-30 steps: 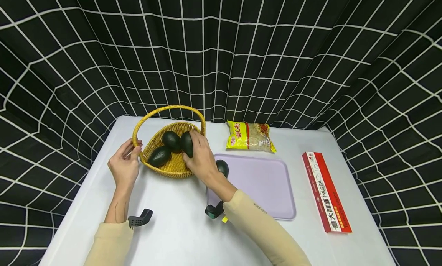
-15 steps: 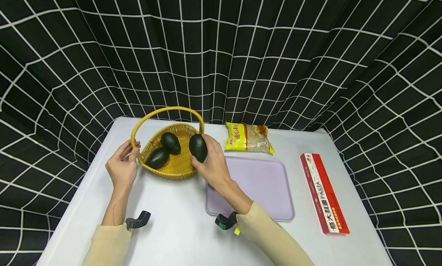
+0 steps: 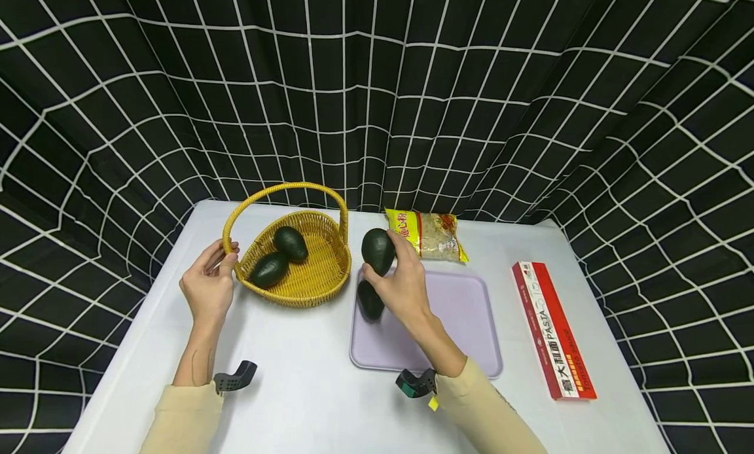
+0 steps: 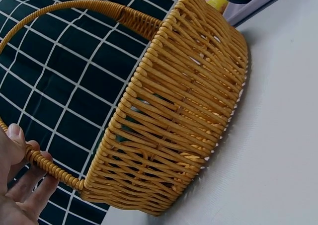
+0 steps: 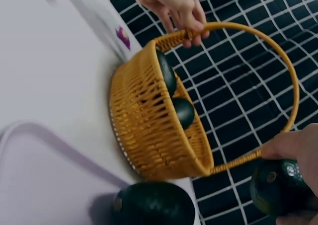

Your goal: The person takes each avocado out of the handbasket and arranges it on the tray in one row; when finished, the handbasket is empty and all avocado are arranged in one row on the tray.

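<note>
With its fingers and thumb, my left hand (image 3: 207,284) grips the lower left end of the handle on a yellow wicker basket (image 3: 318,287). Two dark green avocados lie in the basket, one avocado (image 3: 291,243) behind the other avocado (image 3: 269,269). My right hand (image 3: 405,280) holds an avocado (image 3: 377,251) between thumb and fingers, above the left back corner of a lilac tray (image 3: 368,362). Another avocado (image 3: 370,301) lies on the tray, partly covered by the held one and by my hand. In the right wrist view, the held avocado (image 5: 278,187) is cut off by the frame edge.
A yellow bag of noodles (image 3: 427,235) lies behind the tray. On the right is a long red pasta box (image 3: 555,330). A black cloth with white grid lines (image 3: 377,101) stands round the back and sides of the white table (image 3: 294,388).
My right hand has lifted an avocado out of the basket and carried it right, over the tray. My left hand keeps its grip on the basket handle.
</note>
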Demonstrator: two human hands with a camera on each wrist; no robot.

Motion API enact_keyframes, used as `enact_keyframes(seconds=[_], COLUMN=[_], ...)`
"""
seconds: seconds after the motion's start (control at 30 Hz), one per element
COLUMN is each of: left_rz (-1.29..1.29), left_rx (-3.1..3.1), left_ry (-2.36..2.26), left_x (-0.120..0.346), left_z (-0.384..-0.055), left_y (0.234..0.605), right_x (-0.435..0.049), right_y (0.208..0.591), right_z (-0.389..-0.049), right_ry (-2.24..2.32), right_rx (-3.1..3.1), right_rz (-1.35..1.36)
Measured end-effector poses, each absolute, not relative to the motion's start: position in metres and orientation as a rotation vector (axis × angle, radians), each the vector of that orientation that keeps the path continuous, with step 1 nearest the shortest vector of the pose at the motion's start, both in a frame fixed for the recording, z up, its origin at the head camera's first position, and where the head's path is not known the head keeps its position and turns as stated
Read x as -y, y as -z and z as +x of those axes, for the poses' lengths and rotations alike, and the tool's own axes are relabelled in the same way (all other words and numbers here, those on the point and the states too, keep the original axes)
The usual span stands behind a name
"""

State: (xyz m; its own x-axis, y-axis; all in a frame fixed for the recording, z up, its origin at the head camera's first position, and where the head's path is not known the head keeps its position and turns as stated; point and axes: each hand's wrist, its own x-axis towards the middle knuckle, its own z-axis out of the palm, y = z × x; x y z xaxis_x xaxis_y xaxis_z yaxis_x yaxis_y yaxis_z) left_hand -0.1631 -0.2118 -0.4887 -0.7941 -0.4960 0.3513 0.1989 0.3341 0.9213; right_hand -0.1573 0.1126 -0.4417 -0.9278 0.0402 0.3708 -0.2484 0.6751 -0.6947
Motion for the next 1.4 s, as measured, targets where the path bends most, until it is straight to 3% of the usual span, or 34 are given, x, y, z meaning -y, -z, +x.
enact_keyframes(seconds=[1.4], left_rz=[0.242], left_rx=[2.149], left_ry=[1.546], left_x=[0.224], left_z=[-0.162], left_y=[0.472], right_x=[-0.180], right_y=[0.486], right_z=[-0.128], right_ry=[-1.248], right_rx=[2.650], right_rz=[-0.065])
